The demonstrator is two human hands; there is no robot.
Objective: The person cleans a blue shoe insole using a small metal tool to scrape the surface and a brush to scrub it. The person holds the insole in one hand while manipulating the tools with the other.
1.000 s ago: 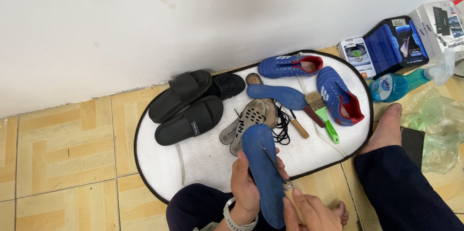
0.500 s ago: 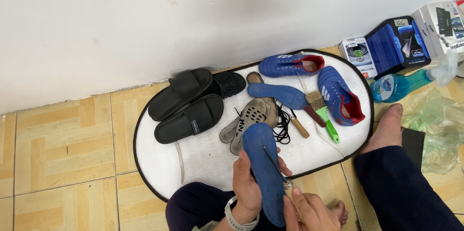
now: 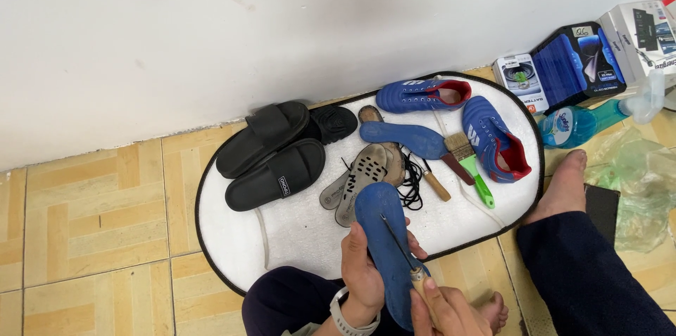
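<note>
Head view, looking down: the blue insole point(image 3: 386, 251) sits at about six o'clock, lifted off the near edge of the white oval mat point(image 3: 282, 230). The left hand point(image 3: 362, 276) is closed around the insole's left edge, thumb on the upper face and fingers wrapped behind. The right hand point(image 3: 440, 311) is closed on the wooden handle of an awl point(image 3: 405, 255), whose thin metal shaft lies across the blue surface with its tip towards twelve o'clock.

Judging by its thin, flat shape, the insole is light, soft and bendy; it would likely buckle under the point unless backed from behind, so a hold along the edge near the awl's tip looks best. Fingers behind the foam are at risk from the sharp tip.

A second blue insole point(image 3: 408, 137), two blue shoes point(image 3: 458, 114) and a green-handled brush point(image 3: 473, 167) lie towards one o'clock; black slides point(image 3: 271, 156) towards eleven.
</note>
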